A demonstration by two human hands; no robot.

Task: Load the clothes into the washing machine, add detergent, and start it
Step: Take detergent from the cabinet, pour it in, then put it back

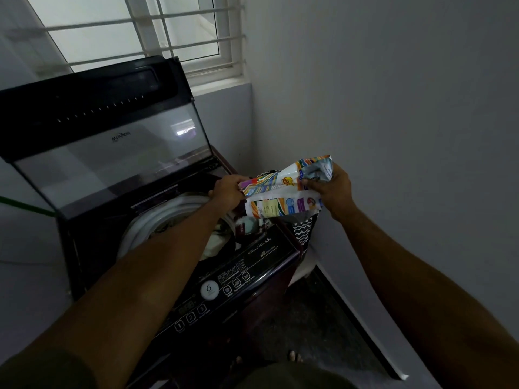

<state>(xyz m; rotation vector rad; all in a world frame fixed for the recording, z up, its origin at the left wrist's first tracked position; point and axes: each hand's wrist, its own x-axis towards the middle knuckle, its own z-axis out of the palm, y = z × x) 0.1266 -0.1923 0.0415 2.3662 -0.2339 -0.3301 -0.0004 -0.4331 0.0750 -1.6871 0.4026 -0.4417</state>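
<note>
A dark top-loading washing machine (261,256) stands with its glass lid (112,153) raised. Clothes (222,242) lie inside the white-rimmed drum (157,217). Above the machine's right rear corner I hold a colourful, crumpled detergent packet (283,192) with both hands. My left hand (229,190) grips its left end and my right hand (330,189) grips its right end. The packet lies roughly level between them. Whether it is torn open I cannot tell.
The control panel (224,287) with a round dial and numbered buttons faces me. A black-and-white zigzag-patterned cloth (304,230) hangs in the gap between machine and right wall. A barred window (157,32) is behind the lid. A bare foot (293,356) shows on the dark floor.
</note>
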